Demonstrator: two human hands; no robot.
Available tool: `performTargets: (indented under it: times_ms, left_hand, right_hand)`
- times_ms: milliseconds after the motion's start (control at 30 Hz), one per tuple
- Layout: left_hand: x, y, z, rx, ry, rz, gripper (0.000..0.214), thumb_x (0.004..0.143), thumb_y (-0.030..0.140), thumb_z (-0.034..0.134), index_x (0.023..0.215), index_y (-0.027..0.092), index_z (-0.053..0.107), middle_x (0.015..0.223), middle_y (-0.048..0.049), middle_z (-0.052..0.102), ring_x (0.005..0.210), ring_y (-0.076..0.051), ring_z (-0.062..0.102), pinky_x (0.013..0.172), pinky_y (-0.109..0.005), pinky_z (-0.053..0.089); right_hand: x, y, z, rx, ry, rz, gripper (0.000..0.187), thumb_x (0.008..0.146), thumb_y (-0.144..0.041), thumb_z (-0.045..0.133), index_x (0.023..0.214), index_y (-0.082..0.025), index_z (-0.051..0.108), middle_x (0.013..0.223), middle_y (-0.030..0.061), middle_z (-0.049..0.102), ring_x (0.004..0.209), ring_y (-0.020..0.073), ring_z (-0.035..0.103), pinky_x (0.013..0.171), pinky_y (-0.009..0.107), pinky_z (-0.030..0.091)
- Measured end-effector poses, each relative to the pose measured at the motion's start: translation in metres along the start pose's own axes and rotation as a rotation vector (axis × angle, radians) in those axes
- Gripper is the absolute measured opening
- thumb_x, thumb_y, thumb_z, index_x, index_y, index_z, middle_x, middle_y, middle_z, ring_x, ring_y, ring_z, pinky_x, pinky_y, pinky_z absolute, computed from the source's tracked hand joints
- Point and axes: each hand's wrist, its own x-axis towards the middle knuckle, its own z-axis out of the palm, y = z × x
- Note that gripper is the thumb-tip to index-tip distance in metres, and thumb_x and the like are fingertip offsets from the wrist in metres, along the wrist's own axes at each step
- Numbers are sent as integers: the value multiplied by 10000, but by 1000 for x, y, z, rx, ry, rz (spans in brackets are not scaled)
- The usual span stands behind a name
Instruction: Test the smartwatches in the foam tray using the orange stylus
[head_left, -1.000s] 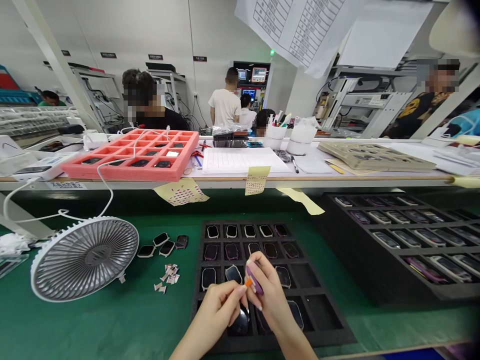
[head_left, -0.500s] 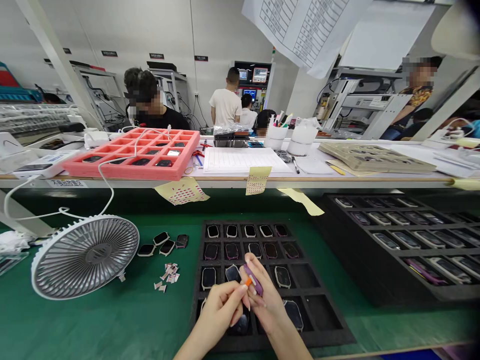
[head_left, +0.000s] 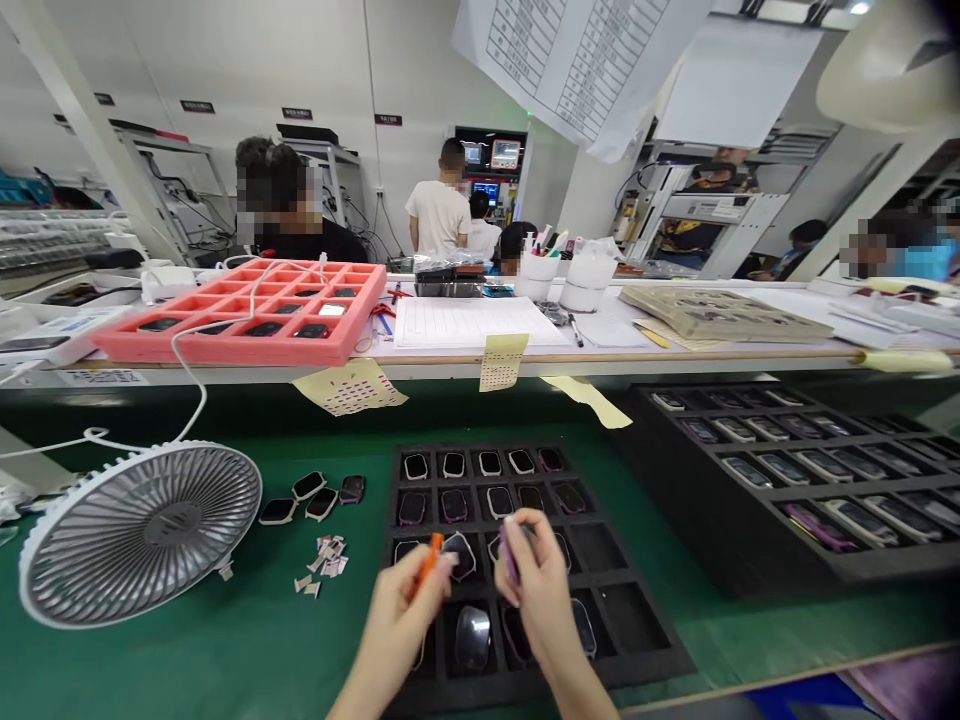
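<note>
My left hand (head_left: 397, 610) pinches a slim orange tool (head_left: 429, 562), its kind unclear. A small pale piece (head_left: 451, 558) shows at those fingertips; whether it is held there I cannot tell. My right hand (head_left: 538, 585) grips a purple watch case (head_left: 510, 556), mostly hidden by the fingers. Both hands hover, apart, over a black foam tray (head_left: 611, 580). Watch bodies, among them a silver-rimmed one (head_left: 490, 464) and a dark one (head_left: 472, 638), lie in its compartments. Left of the tray, several loose watch bodies (head_left: 322, 503) rest near a pile of small pale pieces (head_left: 330, 556).
A round fan (head_left: 142, 535) stands at the left. To the right is another, raised black tray (head_left: 750, 540) with watches. Above runs a shelf edge (head_left: 435, 376) bearing a pink foam tray (head_left: 285, 352), papers and a beige tray (head_left: 720, 318). Other people are beyond.
My hands have separated: the left drew the orange tool leftward, off the purple watch case, which stays in my right hand. The camera view has shifted slightly.
</note>
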Motion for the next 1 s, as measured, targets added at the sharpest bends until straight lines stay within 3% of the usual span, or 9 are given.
performTargets:
  times_ms: [100, 200, 300, 467, 633, 700, 800, 867, 1000]
  left_hand:
    - [-2, -17, -48, 175, 254, -65, 411, 794, 573, 473, 626, 201, 432, 561, 47, 357, 468, -99, 326, 427, -206, 252]
    - [-3, -35, -97, 512, 339, -175, 396, 767, 572, 478, 615, 207, 460, 502, 50, 382, 453, -117, 387, 448, -199, 285]
    - [-3, -48, -123, 757, 343, -322, 306, 812, 469, 448, 634, 222, 482, 439, 50, 407, 413, -142, 450, 449, -193, 313]
    - [2, -53, -122, 855, 283, -335, 284, 834, 409, 437, 628, 219, 489, 461, 25, 496, 451, -166, 536, 462, -181, 341]
    - [1, -52, -120, 875, 270, -363, 301, 855, 415, 418, 633, 219, 474, 475, 21, 506, 483, -173, 557, 478, -178, 351]
    - [0, -53, -121, 873, 266, -370, 313, 862, 427, 409, 632, 223, 464, 477, 23, 498, 484, -174, 554, 483, -181, 353]
    - [0, -55, -122, 871, 273, -371, 307, 861, 425, 417, 636, 223, 466, 491, 15, 511, 486, -178, 557, 482, -185, 352]
    - [1, -55, -122, 840, 281, -378, 277, 855, 434, 426, 695, 221, 503, 543, -2, 563, 511, -187, 581, 495, -194, 372]
    - [-6, -48, -113, 734, 279, -312, 337, 827, 511, 443, 952, 208, 523, 708, -34, 640, 562, -198, 608, 546, -229, 424]
  right_hand:
    - [18, -11, -55, -292, 211, -152, 241, 807, -464, 600, 861, -239, 535, 588, -52, 447, 434, 105, 399, 391, 218, 324]
    - [32, -19, -110, -759, 382, -211, 318, 814, -527, 534, 834, -210, 552, 698, 24, 577, 565, 172, 517, 500, 268, 387]
    - [42, -15, -140, -1026, 286, -217, 310, 848, -516, 462, 833, -218, 545, 730, 43, 621, 626, 211, 574, 585, 303, 405]
    - [49, 1, -144, -1369, 96, -329, 273, 880, -425, 421, 769, -227, 573, 714, 35, 637, 721, 244, 595, 725, 373, 385]
    - [34, -6, -135, -1406, 185, -474, 226, 877, -392, 437, 868, -220, 583, 911, 92, 621, 871, 272, 579, 723, 374, 395]
    - [22, -12, -129, -1379, 145, -484, 187, 872, -371, 460, 840, -221, 569, 852, 75, 609, 807, 251, 582, 720, 370, 401]
    - [0, -17, -122, -1359, -146, -292, 131, 844, -309, 515, 749, -229, 555, 652, 8, 561, 600, 192, 549, 635, 326, 416]
    - [-12, -18, -119, -1363, -297, -146, 32, 763, -248, 597, 794, -244, 593, 672, 2, 574, 619, 196, 562, 622, 312, 435]
    - [-22, -20, -119, -1343, -354, -1, 292, 675, -199, 638, 951, -290, 620, 914, 33, 600, 804, 227, 595, 682, 311, 478]
